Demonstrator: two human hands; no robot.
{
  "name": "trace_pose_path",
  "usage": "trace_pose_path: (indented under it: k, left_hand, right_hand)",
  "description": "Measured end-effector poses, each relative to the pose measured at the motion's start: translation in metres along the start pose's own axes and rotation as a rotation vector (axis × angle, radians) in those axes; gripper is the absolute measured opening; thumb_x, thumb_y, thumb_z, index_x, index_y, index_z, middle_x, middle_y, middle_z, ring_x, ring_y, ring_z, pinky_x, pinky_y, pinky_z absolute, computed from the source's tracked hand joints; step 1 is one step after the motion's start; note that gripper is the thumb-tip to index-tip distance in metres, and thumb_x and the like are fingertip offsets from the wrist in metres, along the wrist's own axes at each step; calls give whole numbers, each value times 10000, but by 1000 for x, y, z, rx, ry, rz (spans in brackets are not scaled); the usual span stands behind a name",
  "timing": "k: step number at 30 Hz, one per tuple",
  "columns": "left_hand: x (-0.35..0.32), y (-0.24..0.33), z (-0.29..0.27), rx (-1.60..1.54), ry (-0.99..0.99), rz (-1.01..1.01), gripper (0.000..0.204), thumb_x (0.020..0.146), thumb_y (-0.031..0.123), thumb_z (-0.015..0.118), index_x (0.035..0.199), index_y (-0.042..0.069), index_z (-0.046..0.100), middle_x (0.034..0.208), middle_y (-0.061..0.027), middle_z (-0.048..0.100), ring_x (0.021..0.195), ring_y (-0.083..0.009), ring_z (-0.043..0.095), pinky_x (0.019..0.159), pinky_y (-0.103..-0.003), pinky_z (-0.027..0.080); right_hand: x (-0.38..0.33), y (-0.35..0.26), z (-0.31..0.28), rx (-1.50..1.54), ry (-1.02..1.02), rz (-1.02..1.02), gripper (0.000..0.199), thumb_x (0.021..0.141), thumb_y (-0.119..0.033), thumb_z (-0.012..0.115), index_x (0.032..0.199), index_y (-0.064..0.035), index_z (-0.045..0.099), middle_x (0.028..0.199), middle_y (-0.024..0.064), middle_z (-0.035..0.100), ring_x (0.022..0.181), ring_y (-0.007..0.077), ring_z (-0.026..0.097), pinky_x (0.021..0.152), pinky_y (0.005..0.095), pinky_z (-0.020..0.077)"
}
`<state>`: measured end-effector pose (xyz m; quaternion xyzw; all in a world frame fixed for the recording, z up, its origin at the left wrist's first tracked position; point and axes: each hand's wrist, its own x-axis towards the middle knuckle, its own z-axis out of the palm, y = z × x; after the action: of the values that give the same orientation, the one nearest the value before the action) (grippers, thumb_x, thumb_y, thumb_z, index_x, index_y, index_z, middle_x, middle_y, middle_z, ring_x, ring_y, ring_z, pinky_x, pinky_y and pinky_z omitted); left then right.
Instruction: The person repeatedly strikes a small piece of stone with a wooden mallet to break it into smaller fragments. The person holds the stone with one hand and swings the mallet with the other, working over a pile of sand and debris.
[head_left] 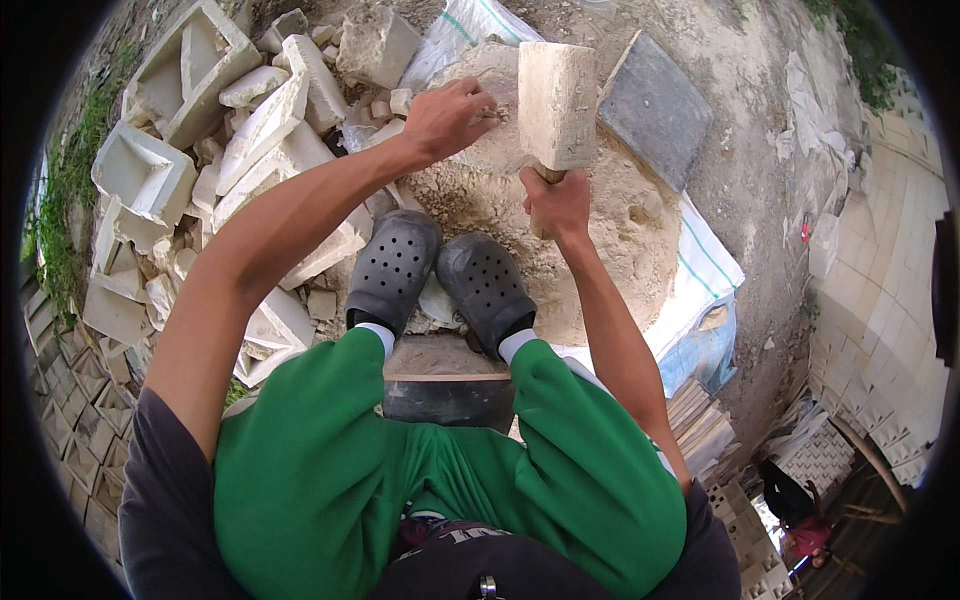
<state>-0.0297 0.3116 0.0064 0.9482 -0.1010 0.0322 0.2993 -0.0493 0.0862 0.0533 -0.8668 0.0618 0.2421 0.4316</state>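
My right hand (pixel 558 203) is wrapped round the short handle of a wooden mallet (pixel 557 105). Its big block head, pale with dust, is raised over the rubble. To the left of the mallet, my left hand (pixel 448 118) has its fingers curled inward above a dusty stone slab (pixel 490 145). Whatever those fingers hold, if anything, is too small to make out. Crushed tan rubble and powder (pixel 610 235) lie spread on a white woven sheet (pixel 712 245) in front of my feet.
Broken pale moulded blocks (pixel 150 180) are heaped at the left. A flat dark grey slab (pixel 657 108) lies right of the mallet. My grey clogs (pixel 395 262) stand at the near edge of the rubble. Another person (pixel 800 515) is at the lower right, beside stacked blocks (pixel 745 530).
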Motion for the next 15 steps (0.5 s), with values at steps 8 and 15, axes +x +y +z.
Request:
trace_pose_path:
  k: [8,15]
  left_hand:
    - [1,-1,3,-19,19,-72,194,871,336,764,981,176,767,1011,-11,677,889,-235,696,734,-386,562]
    - [-3,-3,5,-50,72,-95,198,858,335,772,976,177,762,1001,-12,676,878,-245,693,733,-390,559]
  right_hand:
    - [-4,-17,-2,-43,6,50,320,820,-263,732,898,46,695,620,101,669,526,181,667,540,344,538]
    - [-3,-12,-4,-159,46,-65,330,811,-268,734,893,51,704,601,101,666,523,186,675,538,348,539]
